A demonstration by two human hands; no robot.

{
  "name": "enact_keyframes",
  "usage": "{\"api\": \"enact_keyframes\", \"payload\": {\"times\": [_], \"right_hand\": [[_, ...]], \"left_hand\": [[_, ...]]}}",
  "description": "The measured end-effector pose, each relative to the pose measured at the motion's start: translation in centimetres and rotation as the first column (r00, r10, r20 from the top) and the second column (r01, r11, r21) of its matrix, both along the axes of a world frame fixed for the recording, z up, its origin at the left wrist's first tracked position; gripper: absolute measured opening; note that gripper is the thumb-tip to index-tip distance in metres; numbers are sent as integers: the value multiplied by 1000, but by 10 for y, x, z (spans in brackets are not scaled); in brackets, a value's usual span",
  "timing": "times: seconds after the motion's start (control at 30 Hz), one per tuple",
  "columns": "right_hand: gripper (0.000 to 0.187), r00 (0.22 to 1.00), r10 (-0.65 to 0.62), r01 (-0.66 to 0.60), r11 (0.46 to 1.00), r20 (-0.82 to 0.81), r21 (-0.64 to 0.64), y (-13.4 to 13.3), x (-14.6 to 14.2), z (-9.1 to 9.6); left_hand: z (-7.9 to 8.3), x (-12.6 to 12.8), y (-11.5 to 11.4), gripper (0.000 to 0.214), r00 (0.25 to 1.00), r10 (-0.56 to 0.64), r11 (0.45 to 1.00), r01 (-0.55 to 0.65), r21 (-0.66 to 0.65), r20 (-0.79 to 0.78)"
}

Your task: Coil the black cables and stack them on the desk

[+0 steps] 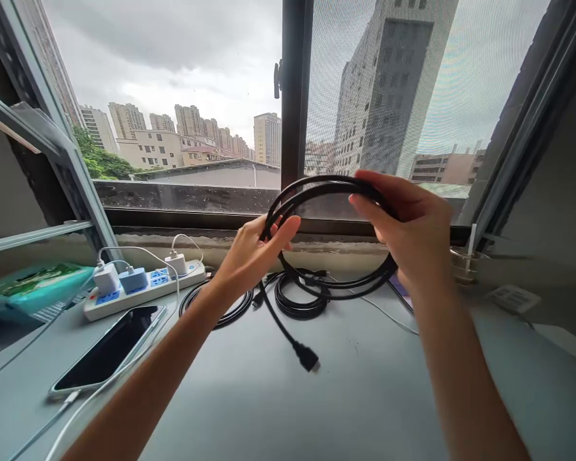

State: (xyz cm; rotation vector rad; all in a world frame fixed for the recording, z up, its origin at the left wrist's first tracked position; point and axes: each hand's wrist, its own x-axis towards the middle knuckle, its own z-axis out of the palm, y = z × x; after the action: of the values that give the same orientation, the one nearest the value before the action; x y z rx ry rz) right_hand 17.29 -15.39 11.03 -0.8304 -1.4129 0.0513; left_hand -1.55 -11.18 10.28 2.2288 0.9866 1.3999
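Above the desk, a black HDMI cable (336,187) is held up in a loose coil of several loops. My left hand (254,253) is closed round the coil's left side, thumb pointing right. At the upper right of the coil, my right hand (408,221) grips the loops between thumb and fingers. One end hangs below my left hand, with its plug (306,356) pointing down and right. Behind it on the desk lie two more coiled black cables, one (301,306) below the held loops and another (230,314) partly hidden by my left forearm.
A power strip (144,294) with white chargers stands at the back left. In front of it a phone (108,349) lies with a white charging cable attached. A teal package (38,285) sits at the far left. A window and its sill border the desk's back; a cup-like holder (465,264) stands right.
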Motion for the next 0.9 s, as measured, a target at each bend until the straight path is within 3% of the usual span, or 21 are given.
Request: {"api": "enact_keyframes", "payload": {"times": [0.07,0.17,0.23,0.3,0.4,0.47,0.57,0.77,0.83,0.9], "right_hand": [[30,997,-40,42,998,-64,35,5,-3,-2],[36,995,-56,59,998,-87,32,12,-1,-4],[43,998,-58,58,998,-12,-12,15,3,-6],[48,992,-87,91,995,95,-38,16,5,-7],[49,979,-80,95,993,186,-71,12,1,-8],[48,978,51,-15,984,203,-179,8,-5,-8],[42,963,216,-159,938,160,-309,-4,-11,-4],[37,972,230,-231,920,-42,-316,-34,-2,9],[33,967,210,-244,930,-145,-274,-37,-2,11],[31,956,189,-236,951,-226,-202,-36,-4,10]], "left_hand": [[-3,6,3,46,984,-96,992,107,-69,152],[-6,10,7,46,930,-123,939,222,-261,345],[-5,9,9,53,894,-99,882,283,-378,437],[-4,5,10,56,873,-59,870,283,-404,484],[-3,3,5,49,881,-6,927,182,-328,473],[-3,6,-1,41,893,16,947,131,-293,450],[-4,11,-7,37,897,-9,946,151,-288,442],[-13,17,4,36,949,-86,926,189,-328,303],[-18,21,7,36,940,-114,878,247,-410,322],[-22,26,7,41,884,-172,760,400,-513,435]]}}
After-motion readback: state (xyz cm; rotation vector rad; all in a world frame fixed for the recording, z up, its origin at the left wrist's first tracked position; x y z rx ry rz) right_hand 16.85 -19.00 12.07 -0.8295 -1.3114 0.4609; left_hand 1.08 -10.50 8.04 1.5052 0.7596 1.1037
